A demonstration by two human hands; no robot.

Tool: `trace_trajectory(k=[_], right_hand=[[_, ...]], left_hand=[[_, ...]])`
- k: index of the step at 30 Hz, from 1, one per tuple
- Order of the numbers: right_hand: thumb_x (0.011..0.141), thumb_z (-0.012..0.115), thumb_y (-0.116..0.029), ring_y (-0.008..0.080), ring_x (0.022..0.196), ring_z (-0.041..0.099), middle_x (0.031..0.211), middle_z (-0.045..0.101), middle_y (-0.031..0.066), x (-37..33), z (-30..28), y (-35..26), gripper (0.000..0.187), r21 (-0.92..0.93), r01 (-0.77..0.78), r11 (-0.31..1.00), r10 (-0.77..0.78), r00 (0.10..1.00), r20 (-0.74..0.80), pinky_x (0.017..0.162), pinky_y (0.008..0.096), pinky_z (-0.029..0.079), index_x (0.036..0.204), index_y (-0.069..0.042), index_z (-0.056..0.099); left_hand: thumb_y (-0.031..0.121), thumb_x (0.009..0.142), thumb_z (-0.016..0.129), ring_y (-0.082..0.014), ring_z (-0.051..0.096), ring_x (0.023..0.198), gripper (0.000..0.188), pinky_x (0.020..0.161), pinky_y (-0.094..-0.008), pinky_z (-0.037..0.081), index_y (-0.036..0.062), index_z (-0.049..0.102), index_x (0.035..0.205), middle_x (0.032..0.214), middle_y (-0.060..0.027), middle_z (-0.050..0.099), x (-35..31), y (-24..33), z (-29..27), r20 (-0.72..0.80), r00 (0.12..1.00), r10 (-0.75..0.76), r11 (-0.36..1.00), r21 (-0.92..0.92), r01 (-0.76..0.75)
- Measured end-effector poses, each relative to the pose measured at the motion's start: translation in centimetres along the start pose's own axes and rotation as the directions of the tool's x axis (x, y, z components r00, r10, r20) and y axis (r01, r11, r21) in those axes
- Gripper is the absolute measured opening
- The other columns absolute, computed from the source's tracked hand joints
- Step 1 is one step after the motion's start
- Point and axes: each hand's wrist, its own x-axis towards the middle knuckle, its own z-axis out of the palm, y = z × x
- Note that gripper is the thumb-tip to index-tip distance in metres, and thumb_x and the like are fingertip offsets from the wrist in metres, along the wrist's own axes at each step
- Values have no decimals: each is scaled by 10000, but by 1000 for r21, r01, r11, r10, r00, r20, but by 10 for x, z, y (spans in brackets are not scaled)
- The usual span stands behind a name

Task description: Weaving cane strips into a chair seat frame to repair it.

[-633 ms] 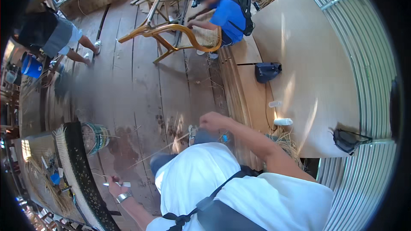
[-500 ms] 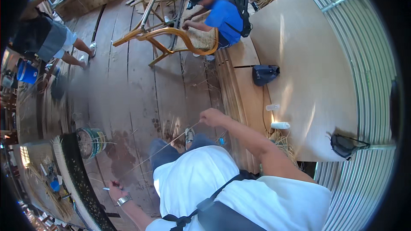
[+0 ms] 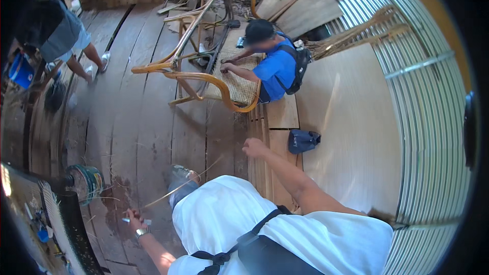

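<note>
My left hand, low on the left with a metal watch at its wrist, is closed round a slim pale tool that looks like a small knife. A thin tan rattan strip slants up from beside those fingers, across my leg. My right hand is out in front with its fingers curled together. The strip's visible upper end stops short of it, and whatever the fingertips pinch is too small to make out.
Ahead, a person in a blue shirt works at a rattan chair with a woven seat. Another person's legs stand far left. A tub and a dark-edged woven panel lie left; a dark pouch rests on plywood at right.
The head view has shifted, so chair and people sit lower in it. The strip's upper end, at my right fingers before, now appears apart from them. My left hand keeps the slim tool.
</note>
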Motion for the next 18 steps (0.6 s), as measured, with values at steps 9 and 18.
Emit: trace_trajectory(k=[9, 18], right_hand=[[889, 671, -256, 382, 1055, 653, 1046, 695, 212, 71, -77, -11, 313, 69, 53, 996, -50, 997, -52, 920, 446, 511, 1067, 2, 661], [922, 640, -240, 383, 1090, 622, 1258, 593, 200, 175, -123, -20, 346, -87, 371, 924, -370, 929, 32, 956, 453, 494, 1184, -17, 605]], left_hand=[[261, 942, 728, -37, 486, 556, 246, 374, -188, 332, 116, 575, 1068, 947, -55, 686, -55, -23, 88, -43, 998, -38, 991, 127, 43], [181, 916, 680, -80, 522, 525, 124, 419, -248, 381, 59, 660, 907, 811, -59, 714, -79, -128, 44, -221, 940, 260, 783, 618, -71]])
